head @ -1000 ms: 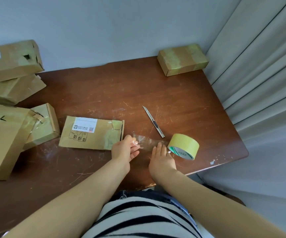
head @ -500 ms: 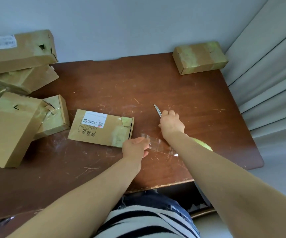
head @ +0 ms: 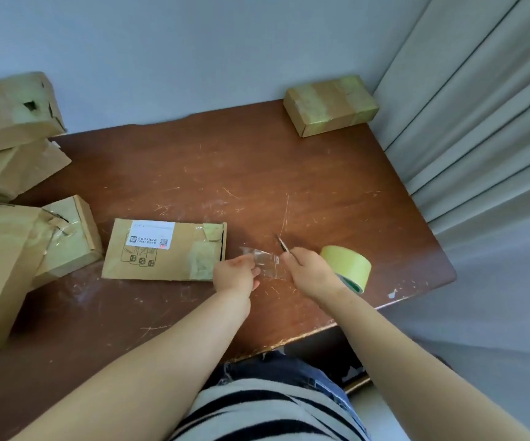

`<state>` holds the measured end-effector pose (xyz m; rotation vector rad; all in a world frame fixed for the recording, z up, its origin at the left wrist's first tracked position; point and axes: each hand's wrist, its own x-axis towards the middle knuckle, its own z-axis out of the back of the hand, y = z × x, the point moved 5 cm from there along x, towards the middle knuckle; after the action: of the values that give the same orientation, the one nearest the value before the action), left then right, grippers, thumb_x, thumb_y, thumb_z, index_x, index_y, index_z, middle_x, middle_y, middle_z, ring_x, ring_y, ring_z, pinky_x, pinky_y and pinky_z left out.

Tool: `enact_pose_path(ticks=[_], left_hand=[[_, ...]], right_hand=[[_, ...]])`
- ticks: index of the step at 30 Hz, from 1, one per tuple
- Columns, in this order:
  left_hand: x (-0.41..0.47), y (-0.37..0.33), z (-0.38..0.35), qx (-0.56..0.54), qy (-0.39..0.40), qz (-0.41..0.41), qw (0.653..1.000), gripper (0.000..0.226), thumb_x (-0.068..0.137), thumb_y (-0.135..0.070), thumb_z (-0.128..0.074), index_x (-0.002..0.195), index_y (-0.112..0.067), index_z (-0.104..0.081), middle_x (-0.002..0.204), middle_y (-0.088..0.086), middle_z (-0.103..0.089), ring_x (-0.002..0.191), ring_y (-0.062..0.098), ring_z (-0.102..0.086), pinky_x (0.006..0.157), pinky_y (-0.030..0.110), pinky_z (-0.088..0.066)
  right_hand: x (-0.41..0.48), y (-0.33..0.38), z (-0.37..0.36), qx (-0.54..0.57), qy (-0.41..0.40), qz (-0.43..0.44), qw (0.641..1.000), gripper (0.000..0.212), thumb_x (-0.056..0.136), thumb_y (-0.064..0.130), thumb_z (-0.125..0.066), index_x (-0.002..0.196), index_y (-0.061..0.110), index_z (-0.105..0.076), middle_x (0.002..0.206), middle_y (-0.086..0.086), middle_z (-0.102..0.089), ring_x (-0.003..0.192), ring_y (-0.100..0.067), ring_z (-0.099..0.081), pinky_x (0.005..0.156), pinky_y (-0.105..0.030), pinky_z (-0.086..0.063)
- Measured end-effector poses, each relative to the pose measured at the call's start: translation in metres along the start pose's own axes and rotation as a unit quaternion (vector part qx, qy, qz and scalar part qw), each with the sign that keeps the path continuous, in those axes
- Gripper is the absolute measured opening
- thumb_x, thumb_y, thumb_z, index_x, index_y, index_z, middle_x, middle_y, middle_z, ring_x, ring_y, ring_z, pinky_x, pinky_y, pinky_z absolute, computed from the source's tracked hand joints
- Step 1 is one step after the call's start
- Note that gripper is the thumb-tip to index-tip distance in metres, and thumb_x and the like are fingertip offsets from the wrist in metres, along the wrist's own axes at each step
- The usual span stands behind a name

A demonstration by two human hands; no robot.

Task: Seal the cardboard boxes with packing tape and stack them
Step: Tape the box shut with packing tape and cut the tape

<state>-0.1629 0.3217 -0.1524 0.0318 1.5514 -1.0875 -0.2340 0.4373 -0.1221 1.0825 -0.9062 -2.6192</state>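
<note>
The person wears a striped black-and-white top (head: pixel 266 412) and blue jeans (head: pixel 289 369).

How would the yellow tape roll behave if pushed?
The tape roll seems to rest on its curved rim, so it would probably roll. Its core looks hollow, so it is likely light. The clear strip pulled from it may hold it back.

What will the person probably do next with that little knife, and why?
Probably draw the knife across the clear tape strip to cut it from the roll. The left hand pinches the strip's free end, and the right hand grips the knife with its tip at the strip.
</note>
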Motion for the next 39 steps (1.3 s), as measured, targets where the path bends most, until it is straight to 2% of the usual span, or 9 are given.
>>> enact_pose_path(ticks=[3, 7, 10, 14, 25, 29, 32, 35, 39], left_hand=[[0.000, -0.001, 0.000, 0.015, 0.008, -0.023, 1.000, 0.012, 0.094, -0.015, -0.058, 0.083, -0.011, -0.062, 0.071, 0.002, -0.061, 0.068, 0.011, -0.059, 0.056, 0.021, -0.048], [-0.004, -0.003, -0.003, 0.039, 0.013, -0.046, 0.998, 0.018, 0.095, -0.017, -0.057, 0.078, -0.016, -0.059, 0.072, 0.001, -0.060, 0.069, 0.010, -0.057, 0.060, 0.021, -0.049], [-0.008, -0.005, -0.002, 0.047, 0.015, -0.053, 0.997, 0.023, 0.095, -0.017, -0.057, 0.072, -0.018, -0.057, 0.071, -0.001, -0.059, 0.068, 0.008, -0.056, 0.060, 0.020, -0.050], [-0.009, -0.006, -0.002, 0.053, 0.017, -0.066, 0.996, 0.027, 0.096, -0.016, -0.056, 0.069, -0.019, -0.056, 0.068, -0.001, -0.057, 0.065, 0.008, -0.054, 0.060, 0.021, -0.049], [0.001, -0.031, 0.006, 0.059, 0.007, -0.108, 0.992, 0.027, 0.097, -0.018, -0.053, 0.070, -0.019, -0.055, 0.067, -0.003, -0.057, 0.059, 0.009, -0.050, 0.053, 0.021, -0.041], [0.006, -0.057, 0.016, 0.073, 0.036, -0.118, 0.990, 0.015, 0.092, -0.011, -0.059, 0.077, -0.015, -0.061, 0.070, -0.001, -0.060, 0.064, 0.008, -0.057, 0.051, 0.019, -0.042], [0.009, -0.067, 0.024, 0.073, 0.045, -0.106, 0.991, 0.007, 0.090, -0.013, -0.061, 0.083, -0.013, -0.063, 0.073, 0.000, -0.062, 0.065, 0.008, -0.059, 0.050, 0.020, -0.041], [0.008, -0.074, 0.031, 0.058, 0.070, -0.085, 0.992, 0.011, 0.090, -0.013, -0.059, 0.079, -0.012, -0.060, 0.067, 0.002, -0.057, 0.058, 0.011, -0.051, 0.052, 0.022, -0.039], [0.008, -0.080, 0.048, 0.042, 0.070, -0.081, 0.993, 0.016, 0.090, -0.012, -0.057, 0.074, -0.011, -0.056, 0.064, 0.003, -0.051, 0.061, 0.014, -0.047, 0.051, 0.023, -0.035]], right_hand=[[-0.018, -0.022, -0.009, -0.020, 0.016, -0.030, 0.999, 0.023, 0.103, 0.020, -0.032, 0.091, 0.014, -0.051, 0.085, -0.008, -0.050, 0.084, -0.023, -0.047, 0.075, -0.032, -0.039], [-0.027, -0.031, -0.014, -0.109, -0.019, -0.055, 0.992, 0.035, 0.101, 0.017, -0.031, 0.133, 0.012, -0.045, 0.116, -0.018, -0.058, 0.102, -0.033, -0.058, 0.076, -0.032, -0.041], [-0.023, -0.034, -0.020, -0.147, -0.037, -0.087, 0.985, 0.024, 0.100, 0.014, -0.034, 0.108, 0.009, -0.055, 0.111, -0.016, -0.065, 0.099, -0.032, -0.062, 0.064, -0.028, -0.042], [-0.017, -0.030, -0.028, -0.148, -0.046, -0.106, 0.982, 0.028, 0.099, 0.014, -0.036, 0.117, 0.007, -0.056, 0.112, -0.013, -0.065, 0.102, -0.030, -0.062, 0.082, -0.037, -0.050], [-0.046, -0.027, -0.044, -0.188, 0.032, -0.098, 0.977, 0.028, 0.099, 0.017, -0.037, 0.106, 0.008, -0.063, 0.093, -0.006, -0.059, 0.093, -0.025, -0.061, 0.077, -0.034, -0.051], [-0.049, -0.008, -0.009, -0.098, -0.099, -0.051, 0.989, 0.025, 0.099, 0.028, -0.033, 0.086, 0.019, -0.053, 0.078, 0.000, -0.056, 0.074, -0.023, -0.054, 0.064, -0.030, -0.043], [-0.018, 0.017, 0.015, -0.080, -0.137, -0.012, 0.987, 0.024, 0.096, 0.016, -0.032, 0.102, 0.009, -0.054, 0.093, -0.008, -0.059, 0.081, -0.028, -0.052, 0.067, -0.032, -0.040], [0.029, 0.021, 0.022, -0.136, -0.129, -0.022, 0.982, 0.038, 0.095, 0.004, -0.034, 0.133, 0.000, -0.040, 0.125, -0.019, -0.046, 0.108, -0.036, -0.053, 0.086, -0.039, -0.043], [0.062, 0.011, 0.019, -0.180, -0.103, -0.076, 0.975, 0.040, 0.095, 0.003, -0.039, 0.136, 0.004, -0.037, 0.133, -0.018, -0.037, 0.118, -0.037, -0.047, 0.095, -0.041, -0.041]])
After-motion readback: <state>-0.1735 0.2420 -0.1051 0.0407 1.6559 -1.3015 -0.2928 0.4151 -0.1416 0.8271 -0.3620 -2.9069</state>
